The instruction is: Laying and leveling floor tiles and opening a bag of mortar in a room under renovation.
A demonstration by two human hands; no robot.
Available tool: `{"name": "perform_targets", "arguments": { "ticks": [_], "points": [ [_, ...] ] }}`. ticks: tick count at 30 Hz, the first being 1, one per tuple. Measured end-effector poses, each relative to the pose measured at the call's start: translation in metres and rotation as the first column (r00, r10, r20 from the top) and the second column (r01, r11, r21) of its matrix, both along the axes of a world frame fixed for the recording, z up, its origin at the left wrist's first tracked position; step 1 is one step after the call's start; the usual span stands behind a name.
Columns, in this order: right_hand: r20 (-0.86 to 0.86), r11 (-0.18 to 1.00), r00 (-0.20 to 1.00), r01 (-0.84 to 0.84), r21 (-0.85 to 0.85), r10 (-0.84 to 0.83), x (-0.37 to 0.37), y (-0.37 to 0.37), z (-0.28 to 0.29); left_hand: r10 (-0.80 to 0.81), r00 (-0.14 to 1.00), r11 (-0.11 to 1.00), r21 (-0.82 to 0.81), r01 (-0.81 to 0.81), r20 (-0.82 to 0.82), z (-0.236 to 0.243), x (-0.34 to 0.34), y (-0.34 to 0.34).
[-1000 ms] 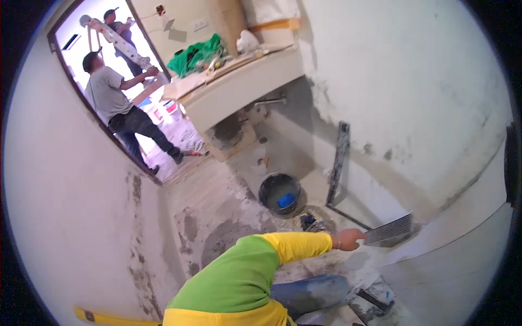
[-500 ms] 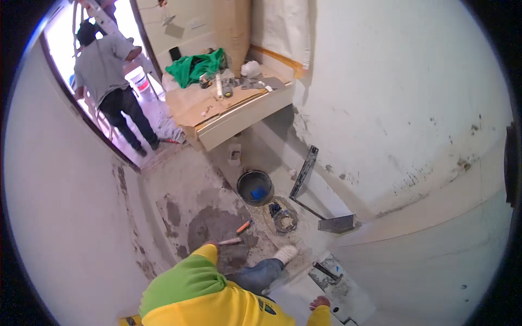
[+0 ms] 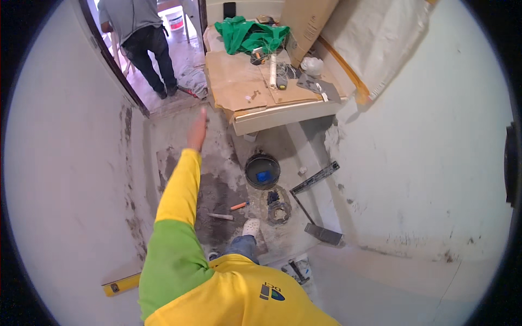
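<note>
My left hand reaches far forward over the floor, short of the counter's left corner, its fingers stretched out and slightly blurred. Nothing shows in it. Below that arm, a pale-handled tool lies on the damp grey floor patch, beside an orange-handled tool. To their right stands a black bucket with a blue object inside. Just nearer are a dark bundle and a round container of pale lumps. My right hand is out of view, hidden beyond my yellow top.
A cardboard-covered counter carries a green cloth and tools. Right of the bucket lies a dark angled metal frame. A hammer and a yellow spirit level are close to me. Another person stands in the doorway.
My left hand has swung forward from beside the pale-handled tool, which stays on the floor. My right hand has left the view. My view has shifted, bringing the counter closer.
</note>
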State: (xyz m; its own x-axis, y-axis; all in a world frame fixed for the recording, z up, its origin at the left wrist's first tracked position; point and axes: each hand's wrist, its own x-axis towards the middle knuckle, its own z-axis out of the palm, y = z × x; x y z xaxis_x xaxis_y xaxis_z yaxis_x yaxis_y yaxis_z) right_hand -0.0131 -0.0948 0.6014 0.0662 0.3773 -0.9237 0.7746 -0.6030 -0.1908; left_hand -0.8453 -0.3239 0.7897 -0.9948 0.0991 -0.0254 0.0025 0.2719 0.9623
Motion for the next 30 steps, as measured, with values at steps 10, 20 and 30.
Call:
{"name": "perform_targets", "arguments": {
  "ticks": [10,20,30],
  "points": [
    [-0.127,0.840,0.872,-0.401,0.366,0.472,-0.271,0.174,0.041,0.017,0.946,0.884,-0.438,-0.165,-0.323,0.124,-0.083,0.090],
    [-0.171,0.532,0.542,-0.629,0.568,0.823,-0.403,0.198,0.017,0.025,0.989,0.965,-0.256,-0.063,-0.148,0.091,-0.071,0.059],
    [-0.073,0.875,0.895,-0.408,0.259,0.439,-0.326,0.221,0.040,-0.252,0.689,0.207,-0.658,0.724,0.679,-0.227,0.247,-0.238]
  ]
}}
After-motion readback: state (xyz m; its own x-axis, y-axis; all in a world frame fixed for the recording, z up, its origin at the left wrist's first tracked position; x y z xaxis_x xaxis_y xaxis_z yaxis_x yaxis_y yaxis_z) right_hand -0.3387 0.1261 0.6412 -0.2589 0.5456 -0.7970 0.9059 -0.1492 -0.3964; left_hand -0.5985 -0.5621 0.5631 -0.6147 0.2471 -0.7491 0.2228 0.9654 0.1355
